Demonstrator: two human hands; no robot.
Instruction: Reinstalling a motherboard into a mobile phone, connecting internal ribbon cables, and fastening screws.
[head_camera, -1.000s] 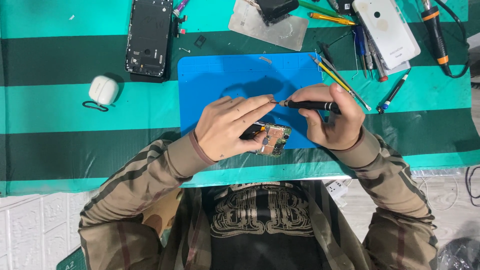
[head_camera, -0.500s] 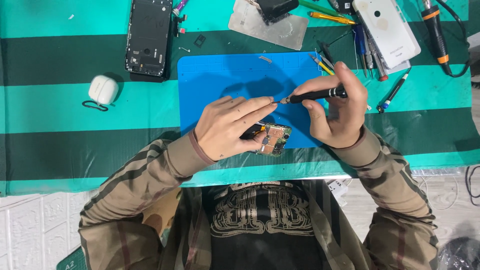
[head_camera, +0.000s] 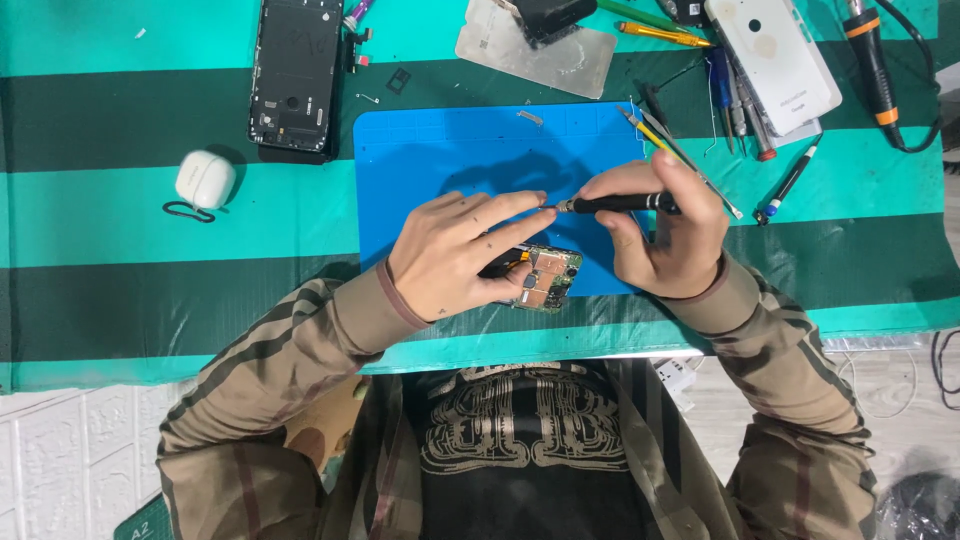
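Hands meet above the blue mat (head_camera: 450, 150).
Your right hand (head_camera: 665, 235) grips one screwdriver (head_camera: 620, 204); your left hand (head_camera: 455, 255) pinches its tip, over one circuit board (head_camera: 548, 280).

A: Sleeves? Both arms covered to the wrist, olive-brown with darker stripes, tan ribbed cuffs.
B: Jacket worn open. Black shirt under it, pale ornate print across the chest.
A: Hands bare, no gloves.

circuit board (head_camera: 545, 280): part under left hand (head_camera: 450, 255) | screwdriver (head_camera: 620, 204) tip: unclear
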